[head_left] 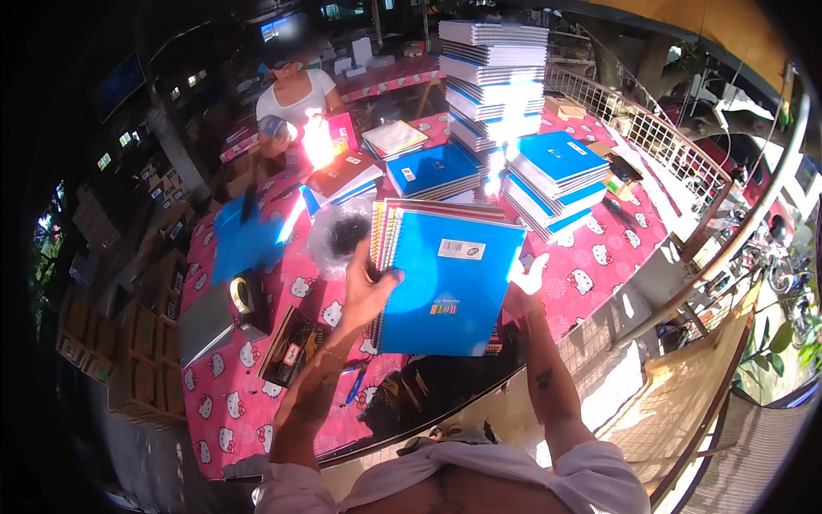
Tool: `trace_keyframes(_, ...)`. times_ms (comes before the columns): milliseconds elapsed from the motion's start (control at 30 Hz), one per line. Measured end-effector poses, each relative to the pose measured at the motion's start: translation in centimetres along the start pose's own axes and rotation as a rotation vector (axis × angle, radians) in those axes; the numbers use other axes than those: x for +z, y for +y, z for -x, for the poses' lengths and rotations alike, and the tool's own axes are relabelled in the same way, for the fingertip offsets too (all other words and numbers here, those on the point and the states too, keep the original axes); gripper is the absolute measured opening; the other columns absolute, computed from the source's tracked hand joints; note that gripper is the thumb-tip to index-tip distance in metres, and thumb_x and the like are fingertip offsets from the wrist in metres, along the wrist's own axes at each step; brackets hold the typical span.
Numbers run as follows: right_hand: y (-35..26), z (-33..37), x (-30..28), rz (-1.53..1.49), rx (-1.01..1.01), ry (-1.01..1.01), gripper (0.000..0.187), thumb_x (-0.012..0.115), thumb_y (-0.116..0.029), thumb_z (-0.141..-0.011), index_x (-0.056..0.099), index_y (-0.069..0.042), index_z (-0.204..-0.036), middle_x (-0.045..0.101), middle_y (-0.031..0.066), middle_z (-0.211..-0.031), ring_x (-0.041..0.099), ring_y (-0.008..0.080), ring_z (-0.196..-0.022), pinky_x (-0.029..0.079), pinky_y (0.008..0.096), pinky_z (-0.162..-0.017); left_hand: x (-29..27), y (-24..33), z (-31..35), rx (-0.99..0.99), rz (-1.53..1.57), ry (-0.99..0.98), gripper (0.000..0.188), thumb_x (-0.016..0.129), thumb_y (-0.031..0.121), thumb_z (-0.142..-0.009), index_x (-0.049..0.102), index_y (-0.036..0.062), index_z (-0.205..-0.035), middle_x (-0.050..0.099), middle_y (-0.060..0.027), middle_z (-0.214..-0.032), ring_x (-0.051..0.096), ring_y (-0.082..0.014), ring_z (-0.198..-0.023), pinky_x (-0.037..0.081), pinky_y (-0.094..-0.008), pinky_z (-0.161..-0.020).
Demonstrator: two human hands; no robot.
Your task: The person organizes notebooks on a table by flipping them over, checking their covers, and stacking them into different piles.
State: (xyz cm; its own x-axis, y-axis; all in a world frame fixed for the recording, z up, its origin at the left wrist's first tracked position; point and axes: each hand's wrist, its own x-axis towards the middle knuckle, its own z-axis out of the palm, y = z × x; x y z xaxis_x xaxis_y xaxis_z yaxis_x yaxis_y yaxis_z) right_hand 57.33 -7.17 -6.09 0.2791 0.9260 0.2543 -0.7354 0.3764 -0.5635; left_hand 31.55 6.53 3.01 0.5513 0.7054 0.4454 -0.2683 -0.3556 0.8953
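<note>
A stack of spiral notebooks (pixel 454 287) with a blue cover on top is held upright and tilted in front of me. My left hand (pixel 370 289) grips its spiral-bound left side, thumb on the blue cover, other fingers behind. Yellow and red edges of further notebooks show behind the blue one. My right hand (pixel 526 281) is at the stack's right edge with its visible fingers spread; sunlight washes out its detail, and part of it lies behind the edge. A crumpled clear plastic bag (pixel 338 236) sits just beyond my left hand.
A tall notebook pile (pixel 494 86) rises at the back, beside lower blue piles (pixel 561 163). On the pink patterned table (pixel 591 265) lie a tape roll (pixel 241 295), a dark box (pixel 293 347) and a blue pen (pixel 355 385). Another person (pixel 300 94) is across the table. Cardboard boxes (pixel 141 368) stand left.
</note>
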Motion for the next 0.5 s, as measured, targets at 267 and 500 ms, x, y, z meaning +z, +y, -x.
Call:
trace_keyframes(267,-1.0,3.0,4.1,0.863,-0.213,0.157,0.077,0.082,-0.029,-0.080,0.038,-0.002,-0.138,0.056,0.0117,-0.125,0.054,0.0218,-0.114,0.047,0.0376,-0.097,-1.8,-8.1,1.4,-0.100,0.384,-0.255,0.059,0.064,0.004,-0.076,0.046,0.0023,-0.131,0.058,-0.0053,-0.108,0.056,-0.0148,-0.097,0.047,-0.0308,-0.084)
trace_keyframes(500,-0.3,3.7,4.7,0.906,-0.240,0.242,0.077,0.085,-0.030,-0.077,0.041,-0.003,-0.134,0.058,0.0123,-0.121,0.055,0.0212,-0.112,0.048,0.0370,-0.094,1.6,-8.0,2.5,-0.319,0.226,-0.066,0.058,0.065,0.004,-0.077,0.046,0.0022,-0.131,0.059,-0.0075,-0.116,0.055,-0.0199,-0.107,0.044,-0.0350,-0.095)
